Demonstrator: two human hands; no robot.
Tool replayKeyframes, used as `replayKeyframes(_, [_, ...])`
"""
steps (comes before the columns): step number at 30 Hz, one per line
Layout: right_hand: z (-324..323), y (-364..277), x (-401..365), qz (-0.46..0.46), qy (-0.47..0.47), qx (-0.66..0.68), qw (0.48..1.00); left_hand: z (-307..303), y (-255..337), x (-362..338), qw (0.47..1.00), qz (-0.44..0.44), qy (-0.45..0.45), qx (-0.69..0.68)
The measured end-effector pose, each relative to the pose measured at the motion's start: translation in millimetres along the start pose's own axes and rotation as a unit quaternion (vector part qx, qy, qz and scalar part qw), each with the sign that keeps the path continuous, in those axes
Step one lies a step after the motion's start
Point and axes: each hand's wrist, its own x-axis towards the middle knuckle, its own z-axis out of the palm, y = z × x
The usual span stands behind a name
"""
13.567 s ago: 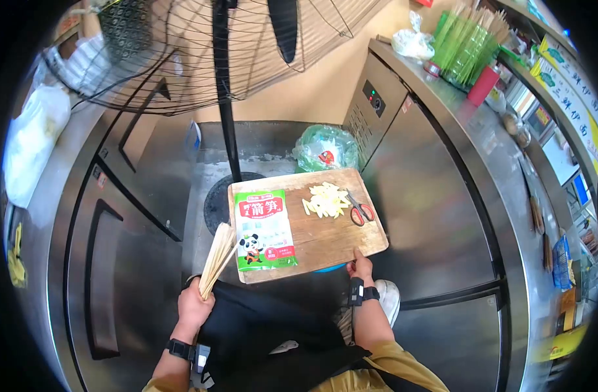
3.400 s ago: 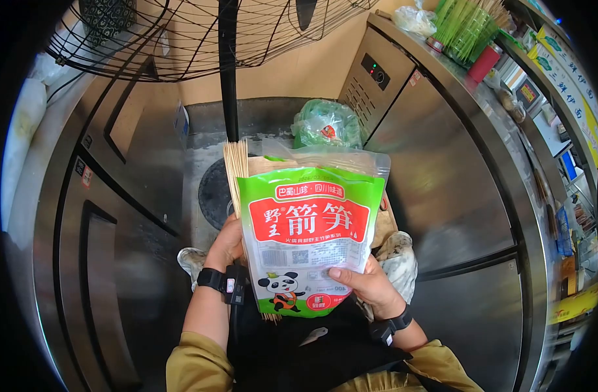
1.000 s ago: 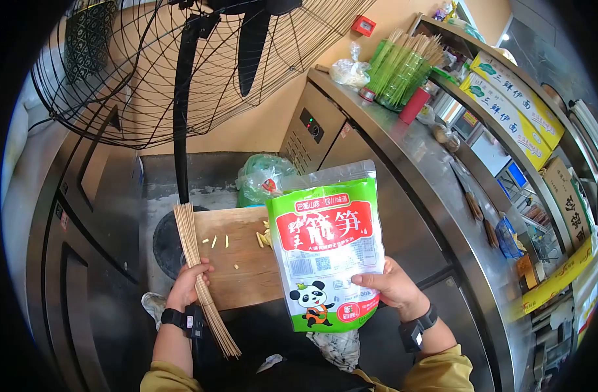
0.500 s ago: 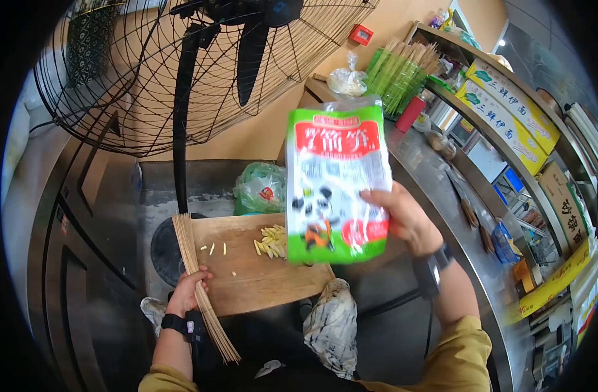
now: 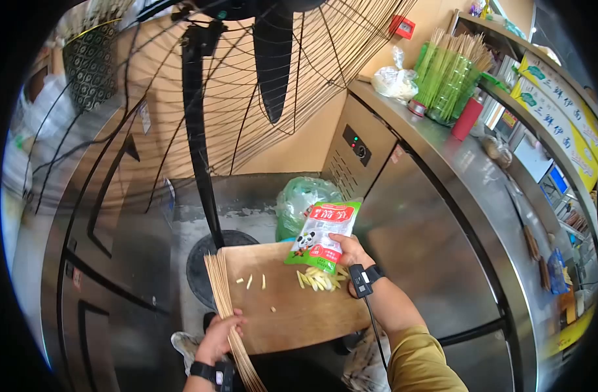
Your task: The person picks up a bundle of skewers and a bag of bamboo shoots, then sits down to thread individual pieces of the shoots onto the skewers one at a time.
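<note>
My left hand (image 5: 222,334) is wrapped round a bundle of thin wooden skewers (image 5: 219,281) at the left edge of a wooden board (image 5: 292,323). My right hand (image 5: 348,250) pinches a green and white packet (image 5: 320,236) with a panda picture and red label, held above the board's far right part. Just below the packet lies a pile of pale yellow strips (image 5: 317,279), partly hidden by it. A few loose strips (image 5: 250,281) lie further left on the board.
A large black fan (image 5: 201,130) stands ahead on a round base (image 5: 201,268). Behind the board sits a green plastic bag (image 5: 299,196). On the right, a steel counter (image 5: 436,147) holds skewers in green containers (image 5: 446,85), a red bottle (image 5: 467,117) and knives (image 5: 531,245).
The packet has gone from close in front of the camera down and away to above the board, still in my right hand. The view has shifted. My left hand still holds the skewers.
</note>
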Motion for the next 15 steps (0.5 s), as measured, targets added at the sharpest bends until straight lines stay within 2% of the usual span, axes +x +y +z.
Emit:
replayKeyframes(1, [-6, -1, 23, 0.029, 0.038, 0.035, 0.998, 2, 2, 0, 1.0, -0.01, 0.01, 0.003])
replayKeyframes(4, [9, -18, 63, 0.018, 0.015, 0.078, 0.997, -2, 2, 9, 1.0, -0.018, 0.023, 0.001])
replayKeyframes(7, [-16, -21, 125, -0.084, -0.017, 0.079, 0.993, -5, 5, 22, 0.999, -0.021, 0.012, -0.026])
replayKeyframes(8, [-6, -27, 112, -0.073, 0.048, 0.061, 0.994, -3, 6, 23, 0.999, -0.019, 0.016, -0.03])
replayKeyframes(9, [-16, -24, 125, -0.053, 0.173, 0.001, 0.984, -1, 5, 22, 0.999, -0.019, 0.02, -0.036])
replayKeyframes(11, [-33, -13, 130, -0.098, 0.206, -0.175, 0.958, 3, 10, 22, 0.999, -0.016, 0.029, -0.032])
replayKeyframes(14, [-37, 3, 114, -0.091, 0.218, -0.298, 0.925, 1, 8, 23, 0.999, -0.015, 0.026, -0.037])
replayKeyframes(15, [-39, 6, 106, -0.123, 0.188, -0.355, 0.908, 2, 5, 22, 0.999, -0.014, 0.024, -0.041])
